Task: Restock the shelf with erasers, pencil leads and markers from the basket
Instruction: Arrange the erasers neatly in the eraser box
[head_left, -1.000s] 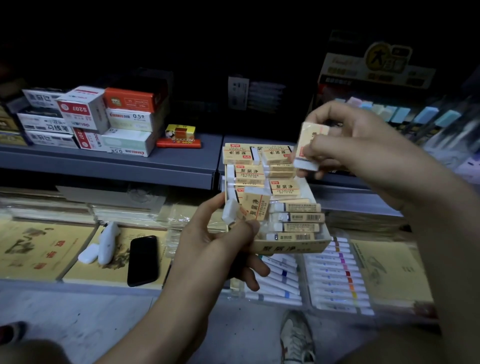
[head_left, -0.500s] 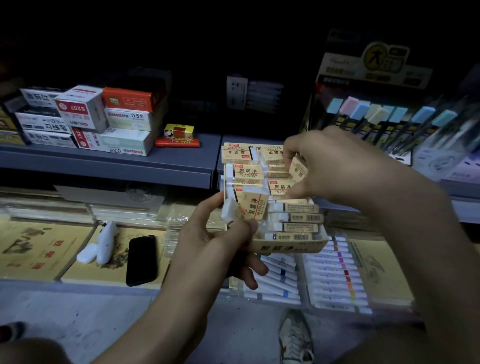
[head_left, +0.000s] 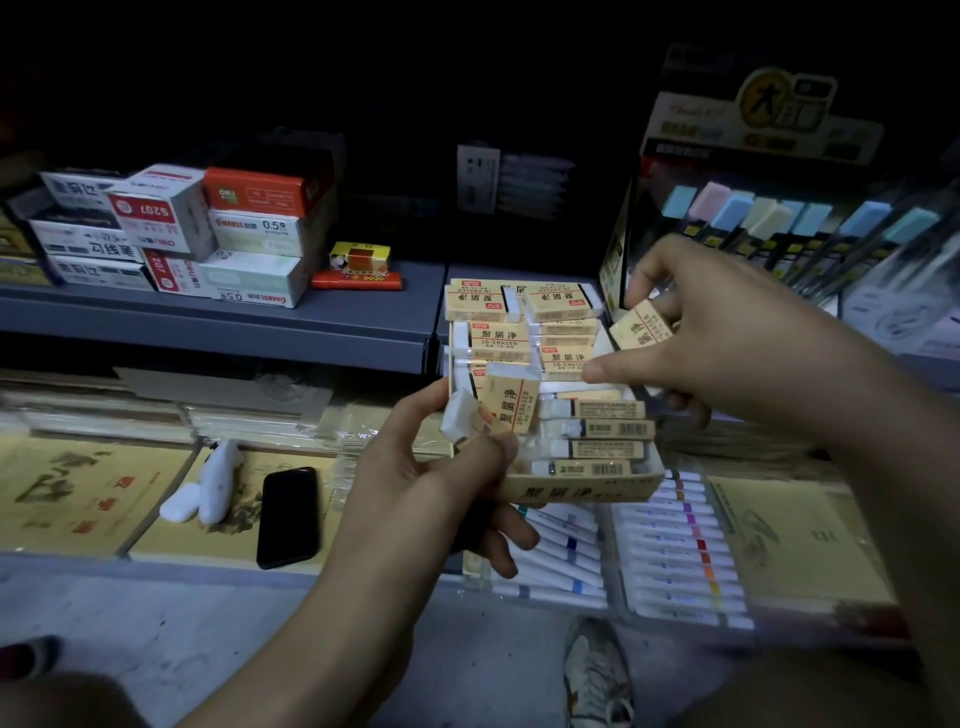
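A tan cardboard eraser box (head_left: 587, 491) holding several yellow-sleeved erasers rests in my left hand (head_left: 415, 493), in front of the grey shelf (head_left: 218, 317). That hand's thumb and fingers also pinch two erasers (head_left: 506, 402) upright at the box's left corner. My right hand (head_left: 727, 332) hovers over the box's right side and grips a single eraser (head_left: 641, 325) between thumb and fingers. More erasers (head_left: 519, 304) lie stacked on the shelf edge just behind the box. The basket is not in view.
Pencil lead boxes (head_left: 171, 234) are stacked on the shelf at left. A display of pens with pastel caps (head_left: 779, 218) stands at right. Marker trays (head_left: 675, 551), yellow notebooks (head_left: 78, 493), a black phone (head_left: 288, 514) and a white device (head_left: 218, 480) lie on the lower ledge.
My right hand came down from above the box with its eraser, dipped to the box's right side, then drew slightly right, still gripping the eraser. My left hand stayed put.
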